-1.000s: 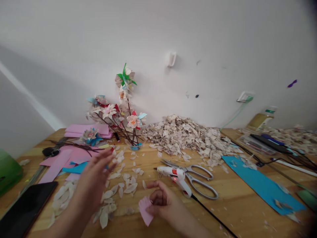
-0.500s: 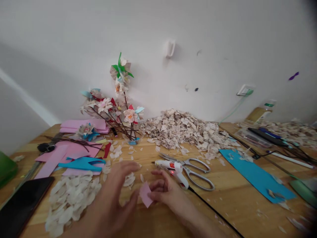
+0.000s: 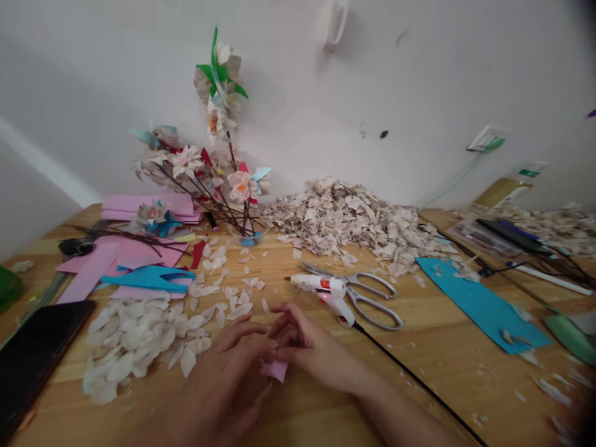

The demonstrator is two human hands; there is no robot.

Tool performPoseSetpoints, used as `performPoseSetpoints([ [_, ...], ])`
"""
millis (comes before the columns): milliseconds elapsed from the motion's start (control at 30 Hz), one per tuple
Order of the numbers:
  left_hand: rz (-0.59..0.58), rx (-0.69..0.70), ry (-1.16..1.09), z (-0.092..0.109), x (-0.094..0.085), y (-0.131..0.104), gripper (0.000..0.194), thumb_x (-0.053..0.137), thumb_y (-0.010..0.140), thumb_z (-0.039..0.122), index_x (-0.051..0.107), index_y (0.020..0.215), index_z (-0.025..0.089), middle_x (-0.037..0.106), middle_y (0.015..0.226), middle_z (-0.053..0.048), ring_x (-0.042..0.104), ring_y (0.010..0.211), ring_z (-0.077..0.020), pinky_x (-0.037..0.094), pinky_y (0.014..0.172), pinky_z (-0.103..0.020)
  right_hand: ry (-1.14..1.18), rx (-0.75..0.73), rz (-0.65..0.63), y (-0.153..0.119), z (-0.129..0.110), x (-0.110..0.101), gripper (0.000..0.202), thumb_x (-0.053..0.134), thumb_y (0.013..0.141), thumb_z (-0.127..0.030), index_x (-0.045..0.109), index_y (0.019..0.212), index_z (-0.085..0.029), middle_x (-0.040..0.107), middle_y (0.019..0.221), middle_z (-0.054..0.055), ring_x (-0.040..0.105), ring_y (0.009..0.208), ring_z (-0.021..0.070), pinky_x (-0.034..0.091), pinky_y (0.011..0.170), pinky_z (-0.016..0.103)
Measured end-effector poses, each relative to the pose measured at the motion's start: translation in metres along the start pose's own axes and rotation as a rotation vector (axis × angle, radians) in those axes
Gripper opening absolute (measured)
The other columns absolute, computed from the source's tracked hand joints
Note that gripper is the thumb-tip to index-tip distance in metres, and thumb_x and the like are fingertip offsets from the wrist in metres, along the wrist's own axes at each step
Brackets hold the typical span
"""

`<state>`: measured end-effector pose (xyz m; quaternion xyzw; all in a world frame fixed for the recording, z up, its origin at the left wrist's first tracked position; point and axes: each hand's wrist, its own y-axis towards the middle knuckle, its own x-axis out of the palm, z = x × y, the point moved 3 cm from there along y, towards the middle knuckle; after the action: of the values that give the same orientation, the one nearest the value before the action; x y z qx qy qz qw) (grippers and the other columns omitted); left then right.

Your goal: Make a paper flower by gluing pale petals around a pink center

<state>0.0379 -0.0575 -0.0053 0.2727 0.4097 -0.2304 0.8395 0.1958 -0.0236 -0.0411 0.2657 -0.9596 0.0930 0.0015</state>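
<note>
Lower centre: the right hand (image 3: 305, 344) pinches a small pink paper piece (image 3: 275, 370); the left hand (image 3: 233, 366), fingers curved, meets it, its grip unclear. Right of centre: glue gun (image 3: 326, 292) beside scissors (image 3: 367, 298).

Small fringed pink paper (image 3: 275, 370), tilted and partly hidden, in the right hand (image 3: 305, 349)

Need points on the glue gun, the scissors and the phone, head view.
Glue gun (image 3: 311, 283): head view, on its white barrel.
Scissors (image 3: 393, 318): head view, on the lower handle loop.
Phone (image 3: 36, 344): head view, on its dark face.
</note>
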Motion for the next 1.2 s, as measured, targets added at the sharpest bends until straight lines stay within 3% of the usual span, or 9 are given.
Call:
performPoseSetpoints([
  [233,0.091,-0.005,-0.011,-0.005,0.004,0.001,0.048,0.05,0.069,0.001,0.044,0.107,0.029,0.059,0.114,-0.004,0.05,0.115,-0.0204,0.032,0.103,-0.051,0.017,0.012,0.003,0.0,0.001,0.002,0.051,0.065,0.071,-0.02,0.042,0.116,-0.022,0.055,0.094,0.001,0.056,0.072,0.0124,0.043,0.065,0.027],
  [500,0.083,0.107,0.097,-0.003,0.007,0.004,0.041,0.046,0.073,0.0,0.045,0.103,0.028,0.069,0.101,0.001,0.056,0.107,-0.0155,0.023,0.107,-0.05,0.077,-0.002,0.013,0.002,0.002,0.001,0.05,0.07,0.069,-0.025,0.045,0.112,-0.024,0.055,0.091,-0.001,0.056,0.07,0.0111,0.043,0.066,0.026],
  [833,0.126,0.132,0.162,-0.003,0.008,0.006,0.038,0.048,0.075,0.003,0.05,0.104,0.028,0.072,0.099,0.002,0.062,0.1,-0.0155,0.021,0.108,-0.049,0.121,-0.012,-0.021,0.001,-0.002,0.004,0.053,0.072,0.067,-0.038,0.045,0.11,-0.024,0.055,0.09,-0.001,0.056,0.07,0.0113,0.043,0.067,0.027],
  [933,0.191,0.082,0.132,-0.005,0.007,0.004,0.036,0.05,0.073,0.002,0.05,0.098,0.028,0.071,0.092,0.003,0.065,0.092,-0.0161,0.026,0.107,-0.049,0.063,-0.068,0.044,-0.002,-0.008,0.005,0.047,0.067,0.074,-0.037,0.043,0.112,-0.025,0.051,0.098,0.001,0.057,0.077,0.013,0.046,0.071,0.029],
  [1067,0.363,-0.137,0.026,-0.01,0.005,-0.001,0.039,0.052,0.072,0.007,0.042,0.104,0.027,0.066,0.083,0.002,0.066,0.081,-0.0201,0.038,0.097,-0.053,-0.084,-0.218,0.175,-0.01,-0.016,0.009,0.057,0.07,0.072,-0.025,0.037,0.118,-0.028,0.046,0.11,0.003,0.056,0.09,0.0157,0.046,0.081,0.033],
  [1200,0.403,-0.291,-0.117,-0.01,0.01,-0.003,0.039,0.05,0.077,0.012,0.036,0.11,0.027,0.06,0.084,-0.001,0.065,0.083,-0.0211,0.051,0.078,-0.043,-0.146,-0.299,0.23,-0.012,-0.015,0.019,0.057,0.064,0.075,-0.018,0.032,0.12,-0.029,0.045,0.113,0.005,0.058,0.086,0.0156,0.048,0.081,0.036],
])
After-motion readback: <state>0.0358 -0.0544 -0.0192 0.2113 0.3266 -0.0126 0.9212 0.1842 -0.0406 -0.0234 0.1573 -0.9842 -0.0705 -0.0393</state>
